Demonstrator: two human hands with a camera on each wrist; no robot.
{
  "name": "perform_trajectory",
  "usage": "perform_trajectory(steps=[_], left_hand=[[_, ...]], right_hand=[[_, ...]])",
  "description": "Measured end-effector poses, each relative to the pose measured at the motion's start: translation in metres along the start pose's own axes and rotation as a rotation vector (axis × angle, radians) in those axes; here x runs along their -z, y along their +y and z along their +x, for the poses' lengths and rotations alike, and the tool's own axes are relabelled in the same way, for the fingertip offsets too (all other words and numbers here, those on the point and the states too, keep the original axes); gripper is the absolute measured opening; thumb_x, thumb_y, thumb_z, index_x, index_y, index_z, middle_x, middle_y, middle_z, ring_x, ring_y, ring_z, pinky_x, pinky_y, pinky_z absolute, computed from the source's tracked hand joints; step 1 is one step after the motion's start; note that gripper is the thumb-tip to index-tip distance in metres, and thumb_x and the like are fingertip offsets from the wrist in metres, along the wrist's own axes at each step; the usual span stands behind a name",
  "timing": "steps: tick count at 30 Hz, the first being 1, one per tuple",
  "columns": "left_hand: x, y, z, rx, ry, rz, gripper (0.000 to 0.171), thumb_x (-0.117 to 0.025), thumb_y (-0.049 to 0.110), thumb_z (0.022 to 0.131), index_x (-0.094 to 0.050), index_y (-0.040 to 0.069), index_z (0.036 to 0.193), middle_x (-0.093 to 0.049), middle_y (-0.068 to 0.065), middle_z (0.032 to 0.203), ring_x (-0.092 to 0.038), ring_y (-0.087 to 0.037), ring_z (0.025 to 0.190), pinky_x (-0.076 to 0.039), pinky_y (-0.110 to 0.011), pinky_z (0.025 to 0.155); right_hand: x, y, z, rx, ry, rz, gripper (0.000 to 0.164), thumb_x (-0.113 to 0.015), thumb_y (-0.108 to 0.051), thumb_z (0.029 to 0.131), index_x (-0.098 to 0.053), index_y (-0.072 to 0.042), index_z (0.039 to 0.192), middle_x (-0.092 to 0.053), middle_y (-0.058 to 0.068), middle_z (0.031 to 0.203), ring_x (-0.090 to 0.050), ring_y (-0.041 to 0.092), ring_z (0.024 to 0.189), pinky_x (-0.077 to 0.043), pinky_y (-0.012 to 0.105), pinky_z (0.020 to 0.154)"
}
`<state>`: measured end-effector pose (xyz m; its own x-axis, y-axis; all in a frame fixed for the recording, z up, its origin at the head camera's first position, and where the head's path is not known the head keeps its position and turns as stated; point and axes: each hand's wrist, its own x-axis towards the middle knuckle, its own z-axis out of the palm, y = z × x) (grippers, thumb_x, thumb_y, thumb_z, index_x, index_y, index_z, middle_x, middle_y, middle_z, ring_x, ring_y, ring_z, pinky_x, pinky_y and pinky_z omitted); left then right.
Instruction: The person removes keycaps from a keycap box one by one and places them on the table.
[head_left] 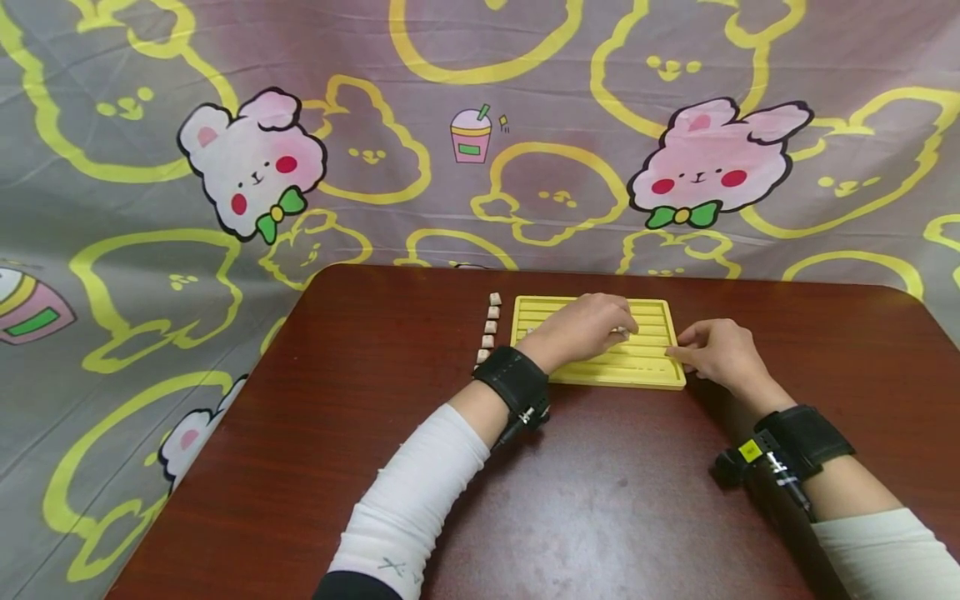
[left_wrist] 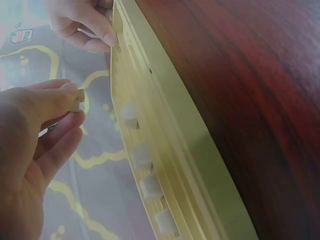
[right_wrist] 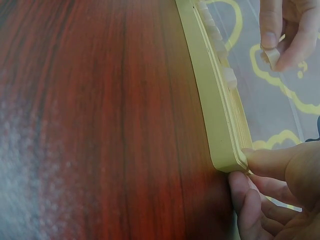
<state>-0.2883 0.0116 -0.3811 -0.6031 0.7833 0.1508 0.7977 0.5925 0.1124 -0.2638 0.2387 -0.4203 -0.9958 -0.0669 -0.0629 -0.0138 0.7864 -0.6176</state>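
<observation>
Between thumb and fingertips, my left hand point(head_left: 585, 329) pinches a small cream block point(left_wrist: 77, 101), raised over the yellow ridged tray point(head_left: 600, 384). My right hand point(head_left: 723, 354) grips the tray at its right edge; in the right wrist view the thumb point(right_wrist: 272, 162) lies on the rim at the corner and the other fingers are outside it. Several whitish blocks point(left_wrist: 151, 186) sit in a row inside the tray in the left wrist view. From the head, my left hand and wrist hide most of that row.
Left of the tray, several more cream blocks point(head_left: 490, 327) stand in a line on the dark red-brown table point(head_left: 337, 450). A grey curtain point(head_left: 375, 217) with cartoon prints hangs behind the table and along its left side.
</observation>
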Motion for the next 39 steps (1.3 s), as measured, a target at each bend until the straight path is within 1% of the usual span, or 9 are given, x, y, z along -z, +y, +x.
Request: perform_trajectory(steps=[5,11,16,19,23,27,32,36,39], left_hand=[[0.003,-0.004,-0.008,0.008,-0.013,0.009,0.020,-0.063,0.016,0.097,-0.075,0.013,0.114,-0.070,0.002,0.111,-0.065,-0.011,0.105,-0.052,-0.022,0.092],[0.006,-0.009,-0.018,0.003,-0.012,-0.006,0.019,-0.065,0.015,0.096,-0.076,0.013,0.111,-0.071,0.001,0.109,-0.066,-0.011,0.103,-0.053,-0.020,0.090],[0.007,-0.014,-0.028,0.002,0.012,-0.033,0.019,-0.066,0.014,0.095,-0.076,0.013,0.112,-0.071,0.001,0.108,-0.066,-0.010,0.101,-0.052,-0.019,0.088],[0.008,-0.017,-0.033,0.001,0.037,-0.054,0.019,-0.067,0.013,0.094,-0.076,0.013,0.111,-0.072,0.000,0.106,-0.066,-0.010,0.099,-0.053,-0.021,0.087],[0.011,-0.021,-0.039,-0.005,0.061,-0.053,0.018,-0.068,0.013,0.093,-0.076,0.013,0.109,-0.072,0.001,0.104,-0.066,-0.010,0.097,-0.053,-0.023,0.086],[0.014,-0.023,-0.045,-0.008,0.063,-0.060,0.017,-0.068,0.013,0.094,-0.076,0.012,0.108,-0.071,0.001,0.104,-0.066,-0.010,0.096,-0.053,-0.022,0.085],[0.015,-0.025,-0.052,0.011,0.063,-0.091,0.017,-0.068,0.013,0.093,-0.076,0.012,0.108,-0.071,0.000,0.104,-0.066,-0.010,0.096,-0.053,-0.021,0.085],[0.013,-0.026,-0.057,0.018,0.062,-0.085,0.017,-0.069,0.013,0.093,-0.076,0.012,0.108,-0.072,0.001,0.103,-0.066,-0.011,0.098,-0.054,-0.022,0.087],[0.012,-0.027,-0.061,0.018,0.060,-0.060,0.019,-0.069,0.013,0.093,-0.076,0.012,0.110,-0.072,0.000,0.104,-0.067,-0.012,0.099,-0.054,-0.023,0.088]], right_hand=[[0.000,0.000,0.001,0.000,0.000,-0.001,0.035,-0.075,-0.025,0.087,-0.068,0.005,0.104,-0.072,0.016,0.086,-0.065,0.013,0.062,-0.054,0.026,0.054],[0.000,0.001,0.000,0.005,-0.005,0.006,0.036,-0.075,-0.024,0.087,-0.068,0.006,0.105,-0.072,0.016,0.086,-0.064,0.014,0.063,-0.054,0.025,0.056],[0.000,0.002,0.000,0.011,-0.004,0.010,0.036,-0.075,-0.025,0.088,-0.068,0.005,0.105,-0.072,0.017,0.087,-0.065,0.013,0.063,-0.055,0.026,0.056],[-0.001,0.002,0.001,0.012,-0.004,0.011,0.036,-0.075,-0.025,0.088,-0.068,0.005,0.105,-0.072,0.017,0.087,-0.065,0.013,0.063,-0.055,0.026,0.056],[-0.001,0.002,0.001,0.013,0.000,0.006,0.036,-0.075,-0.025,0.087,-0.068,0.005,0.105,-0.072,0.017,0.087,-0.065,0.013,0.062,-0.055,0.026,0.055],[-0.001,0.002,0.002,0.010,0.001,0.000,0.037,-0.075,-0.026,0.088,-0.068,0.005,0.106,-0.072,0.018,0.089,-0.065,0.013,0.063,-0.055,0.026,0.056],[-0.001,0.002,0.002,0.009,0.002,0.002,0.037,-0.075,-0.026,0.088,-0.068,0.005,0.106,-0.072,0.018,0.090,-0.065,0.013,0.063,-0.055,0.026,0.056],[-0.001,0.003,0.002,0.005,0.001,0.008,0.037,-0.074,-0.026,0.088,-0.068,0.005,0.106,-0.072,0.018,0.090,-0.066,0.013,0.063,-0.056,0.026,0.056],[-0.001,0.003,0.001,0.000,-0.001,0.010,0.037,-0.074,-0.026,0.088,-0.068,0.005,0.106,-0.072,0.018,0.090,-0.066,0.013,0.064,-0.056,0.026,0.057]])
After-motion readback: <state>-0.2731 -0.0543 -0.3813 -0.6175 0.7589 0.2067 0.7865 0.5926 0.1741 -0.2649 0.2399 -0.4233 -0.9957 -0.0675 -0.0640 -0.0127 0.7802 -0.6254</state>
